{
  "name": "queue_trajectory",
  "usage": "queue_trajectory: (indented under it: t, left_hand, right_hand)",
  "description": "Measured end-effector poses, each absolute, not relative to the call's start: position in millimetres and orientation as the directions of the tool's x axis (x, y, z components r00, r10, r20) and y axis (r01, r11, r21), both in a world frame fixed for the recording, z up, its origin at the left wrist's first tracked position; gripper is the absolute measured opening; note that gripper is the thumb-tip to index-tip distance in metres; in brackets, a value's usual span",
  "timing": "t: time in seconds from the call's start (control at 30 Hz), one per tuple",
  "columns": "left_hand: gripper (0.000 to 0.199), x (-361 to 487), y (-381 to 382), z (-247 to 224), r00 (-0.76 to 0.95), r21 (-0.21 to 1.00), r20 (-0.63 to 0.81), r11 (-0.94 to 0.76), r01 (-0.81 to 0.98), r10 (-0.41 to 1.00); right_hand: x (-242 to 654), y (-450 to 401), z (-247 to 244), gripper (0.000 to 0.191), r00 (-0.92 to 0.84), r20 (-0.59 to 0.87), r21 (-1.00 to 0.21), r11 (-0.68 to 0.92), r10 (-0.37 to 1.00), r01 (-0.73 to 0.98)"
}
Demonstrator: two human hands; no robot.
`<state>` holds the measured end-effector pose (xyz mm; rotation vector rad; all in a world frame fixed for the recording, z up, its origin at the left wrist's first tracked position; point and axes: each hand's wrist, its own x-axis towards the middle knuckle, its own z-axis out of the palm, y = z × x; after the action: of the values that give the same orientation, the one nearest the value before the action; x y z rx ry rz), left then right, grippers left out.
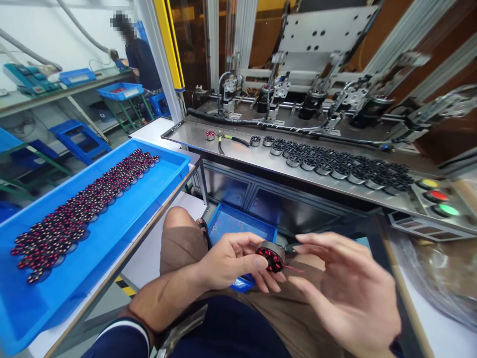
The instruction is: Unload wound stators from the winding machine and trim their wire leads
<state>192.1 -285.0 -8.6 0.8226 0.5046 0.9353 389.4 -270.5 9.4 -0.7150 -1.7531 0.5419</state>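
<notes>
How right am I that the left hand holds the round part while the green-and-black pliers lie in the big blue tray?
Not quite: the pliers lie on the metal ledge, not in the big blue tray, as the head view shows. The left hand does hold the round part.

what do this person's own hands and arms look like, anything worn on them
The left hand and right hand are both ungloved, with no rings visible. The left forearm is bare too, below a dark navy sleeve with white trim near its edge. The right sleeve can't be made out clearly.
</notes>
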Motion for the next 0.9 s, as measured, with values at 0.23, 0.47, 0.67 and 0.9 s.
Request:
queue_trajectory:
  t: [0.23,0.47,0.67,0.9]
  left_hand:
    - [0.05,193.4,-287.4,-5.9,0.498,0.799,-0.031,0.32,-0.508,0.867]
    - [0.052,191.2,-289.7,-4.6,0.465,0.803,-0.051,0.313,-0.507,0.884]
    - [0.047,190.6,-291.8,-8.2,0.417,0.826,-0.008,0.241,-0.51,0.909]
    - [0.062,191.4,-279.9,-8.1,0.31,0.682,0.134,0.14,-0.718,0.941]
  right_hand:
    - [377.1,-276.1,11.5,0.023,-0.271,0.657,-0.707,0.7,0.703,0.103]
    - [377.4,-281.9,15.9,0.021,-0.26,0.717,-0.594,0.762,0.646,0.256]
    - [370.7,-285.1,24.6,0.019,-0.239,0.726,-0.575,0.76,0.644,0.303]
    - [368.1,-279.3,37.9,0.018,-0.309,0.673,-0.638,0.739,0.672,0.217]
